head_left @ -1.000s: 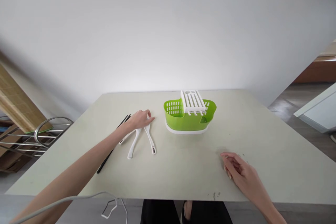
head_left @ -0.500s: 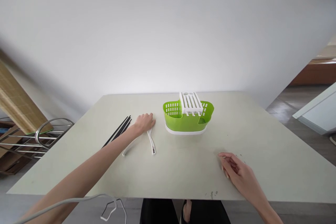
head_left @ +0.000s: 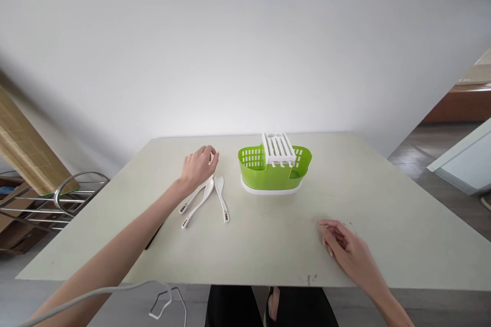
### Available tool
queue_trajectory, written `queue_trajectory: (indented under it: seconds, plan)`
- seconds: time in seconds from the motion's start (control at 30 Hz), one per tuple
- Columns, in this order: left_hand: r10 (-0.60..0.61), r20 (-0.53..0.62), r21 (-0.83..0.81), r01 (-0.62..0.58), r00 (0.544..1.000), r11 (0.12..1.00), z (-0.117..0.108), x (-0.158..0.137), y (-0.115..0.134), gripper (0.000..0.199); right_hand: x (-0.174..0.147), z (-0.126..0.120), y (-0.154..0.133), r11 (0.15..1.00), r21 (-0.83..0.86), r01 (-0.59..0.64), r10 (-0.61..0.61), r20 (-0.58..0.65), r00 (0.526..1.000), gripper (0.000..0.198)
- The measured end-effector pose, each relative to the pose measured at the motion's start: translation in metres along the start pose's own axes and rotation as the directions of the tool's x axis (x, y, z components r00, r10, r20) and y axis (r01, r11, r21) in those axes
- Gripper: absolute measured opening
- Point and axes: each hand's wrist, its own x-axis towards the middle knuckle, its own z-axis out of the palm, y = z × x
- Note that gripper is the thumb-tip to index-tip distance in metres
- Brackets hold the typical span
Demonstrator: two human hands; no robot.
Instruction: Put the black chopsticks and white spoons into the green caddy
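Note:
My left hand [head_left: 198,167] hovers over the left side of the table, its fingers curled and thumb near the index finger. Whether anything is between those fingers I cannot make out. Just below it lie white spoons: one on the right [head_left: 220,194], bowl pointing away, a middle one [head_left: 197,209], and a left one [head_left: 187,203] partly under the hand. A dark chopstick end [head_left: 153,237] shows beside my forearm; the rest is hidden by the arm. My right hand [head_left: 343,245] rests near the front right, fingers loosely bent with nothing visible in them.
A green basket [head_left: 268,179] with a white slotted rack [head_left: 279,148] and white base stands at the table's back middle. Behind the table [head_left: 268,245] rises a white wall. A metal rack [head_left: 61,199] is at the left. A pale cable [head_left: 95,294] crosses the lower left.
My left hand has lifted from the spoons and moved up and left, uncovering their bowls. The forearm now hides most of the chopsticks. My right hand stays nearly still.

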Motion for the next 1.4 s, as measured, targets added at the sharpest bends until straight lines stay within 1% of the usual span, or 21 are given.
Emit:
queue_trajectory:
  seconds: [0.03, 0.1, 0.13, 0.2, 0.27, 0.33, 0.4, 0.47, 0.53, 0.63, 0.7, 0.77, 0.9, 1.0, 1.1, 1.2, 1.27, 1.33, 1.4]
  plan:
    - [0.037, -0.029, -0.046, -0.038, 0.999, 0.998, -0.004, -0.004, 0.004, 0.033, 0.000, 0.000, 0.000, 1.000, 0.000, 0.004, -0.004, -0.002, 1.000, 0.049]
    - [0.153, -0.115, -0.135, -0.168, 0.981, 0.976, -0.007, -0.013, 0.019, 0.028, 0.000, 0.000, 0.000, 1.000, -0.004, 0.006, -0.006, -0.004, 1.000, 0.049]
    - [0.220, -0.175, -0.172, -0.250, 0.960, 0.953, -0.007, -0.018, 0.030, 0.027, 0.000, 0.000, 0.000, 1.000, -0.007, 0.005, -0.005, -0.006, 1.000, 0.049]
    - [0.336, -0.301, -0.217, -0.407, 0.893, 0.887, -0.007, -0.028, 0.060, 0.028, 0.001, 0.000, -0.001, 1.000, -0.013, 0.001, -0.001, -0.014, 1.000, 0.048]
    - [0.409, -0.386, -0.229, -0.515, 0.827, 0.826, -0.007, -0.034, 0.094, 0.036, 0.001, 0.000, -0.003, 1.000, -0.012, 0.001, -0.001, -0.021, 1.000, 0.048]
    - [0.470, -0.415, -0.198, -0.581, 0.779, 0.789, -0.006, -0.034, 0.127, 0.046, 0.001, 0.000, -0.005, 1.000, -0.007, 0.005, -0.005, -0.025, 1.000, 0.048]
    - [0.529, -0.405, -0.148, -0.625, 0.746, 0.767, -0.004, -0.029, 0.152, 0.053, 0.001, 0.001, -0.006, 1.000, -0.001, 0.009, -0.009, -0.019, 1.000, 0.048]
    - [0.581, -0.377, -0.097, -0.654, 0.722, 0.750, 0.001, -0.021, 0.165, 0.055, 0.000, 0.001, -0.007, 1.000, 0.004, 0.012, -0.012, -0.017, 1.000, 0.048]
    - [0.613, -0.350, -0.056, -0.669, 0.709, 0.741, 0.007, -0.012, 0.168, 0.051, 0.000, 0.002, -0.007, 1.000, 0.009, 0.015, -0.015, -0.015, 1.000, 0.048]
    - [0.627, -0.331, -0.013, -0.668, 0.705, 0.744, 0.014, 0.002, 0.161, 0.043, 0.000, 0.002, -0.006, 1.000, 0.014, 0.024, -0.023, -0.012, 1.000, 0.047]
    - [0.633, -0.322, 0.001, -0.669, 0.704, 0.744, 0.015, 0.011, 0.152, 0.041, 0.000, 0.001, -0.005, 0.999, 0.018, 0.031, -0.031, -0.017, 0.999, 0.047]
    - [0.626, -0.314, 0.002, -0.659, 0.714, 0.752, 0.014, 0.019, 0.141, 0.039, 0.000, 0.001, -0.004, 0.999, 0.020, 0.035, -0.035, -0.025, 0.999, 0.048]
    - [0.548, -0.299, 0.005, -0.573, 0.781, 0.820, 0.010, 0.037, 0.108, 0.038, 0.000, 0.000, -0.004, 0.999, 0.012, 0.038, -0.038, -0.018, 0.999, 0.050]
    - [0.473, -0.269, 0.007, -0.490, 0.839, 0.872, 0.006, 0.050, 0.075, 0.040, 0.000, 0.001, -0.005, 0.999, 0.012, 0.048, -0.048, -0.028, 0.998, 0.050]
    - [0.399, -0.244, 0.013, -0.408, 0.884, 0.913, 0.002, 0.060, 0.040, 0.041, 0.001, 0.001, -0.006, 0.998, 0.015, 0.061, -0.061, -0.035, 0.998, 0.049]
    - [0.335, -0.230, 0.018, -0.340, 0.914, 0.940, -0.002, 0.065, 0.008, 0.041, 0.001, 0.000, -0.004, 0.998, 0.013, 0.069, -0.069, -0.027, 0.997, 0.048]
    - [0.291, -0.227, 0.012, -0.296, 0.929, 0.955, -0.005, 0.068, -0.008, 0.042, 0.001, 0.000, -0.002, 0.998, 0.004, 0.061, -0.061, -0.021, 0.998, 0.048]
    - [0.257, -0.233, 0.006, -0.263, 0.938, 0.965, -0.007, 0.069, -0.019, 0.043, 0.001, 0.000, -0.001, 0.999, -0.003, 0.046, -0.046, -0.019, 0.999, 0.048]
    - [0.247, -0.266, -0.006, -0.257, 0.932, 0.966, -0.010, 0.066, -0.021, 0.042, 0.001, 0.001, 0.000, 0.999, 0.001, 0.033, -0.033, -0.018, 0.999, 0.048]
